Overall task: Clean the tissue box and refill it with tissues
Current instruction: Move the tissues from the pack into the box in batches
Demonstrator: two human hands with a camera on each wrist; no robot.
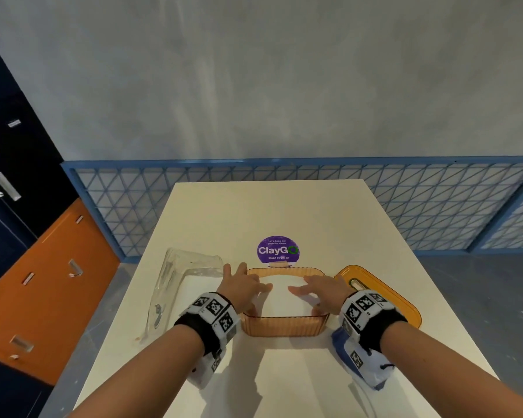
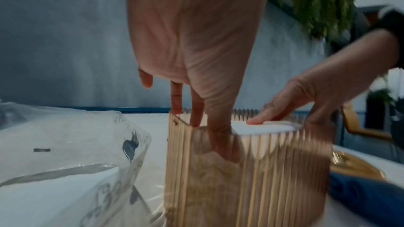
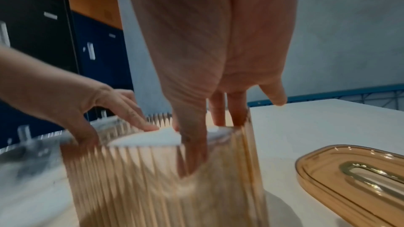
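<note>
Amber ribbed tissue box (image 1: 284, 325) near the middle of the white table (image 1: 284, 212), a little toward the near edge, lid off, a white stack of tissues (image 1: 280, 294) inside and reaching almost to the rim. Left hand (image 1: 244, 286) over the box's left end, fingers straight and spread, tips down inside the rim on the tissues; thumb seen through the ribbed wall in the left wrist view, inside the box against the stack. Right hand (image 1: 322, 292) over the right end, likewise spread and flat, fingertips pressing on the stack, thumb down inside the near wall. Nothing pinched or clutched by either hand. Both wrists banded with black straps and checkered marker blocks.

Amber lid (image 1: 399, 303) with an oval slot flat on the table just right of the box, toward the right edge, partly hidden behind the right wrist. Blue cloth (image 2: 360, 194) on the table by the box's near right corner, under the right wrist and mostly covered by it in the head view. Clear plastic wrapper (image 1: 178, 285) crumpled and standing open just left of the box, along the left edge, printed marks faint on it, close to the left hand but apart from it. Round purple sticker (image 1: 277, 249) reading "ClayGo" on the table just behind the box's far wall.

Beyond the far edge, a blue lattice railing (image 1: 435, 200) and a grey wall. Left of the table, dark blue and orange lockers (image 1: 43, 282).
</note>
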